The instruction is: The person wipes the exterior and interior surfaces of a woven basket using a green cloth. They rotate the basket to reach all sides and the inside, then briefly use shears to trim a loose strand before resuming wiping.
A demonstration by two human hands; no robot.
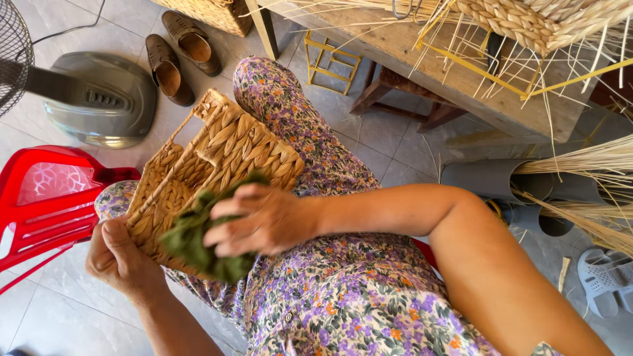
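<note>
Basket: woven basket [217, 158] rests on the lap, long axis running 7 to 1 o'clock.
Left hand [119, 257]: fingers clamp its 7 o'clock end.
Right hand [264, 221]: fingers curled around green cloth [194, 240], pressing the near side.

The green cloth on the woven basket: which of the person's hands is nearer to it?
Right. The right hand presses directly on the green cloth, fingers spread over it. The left hand grips the woven basket's lower end, just beside the cloth; contact with it is unclear.
</note>
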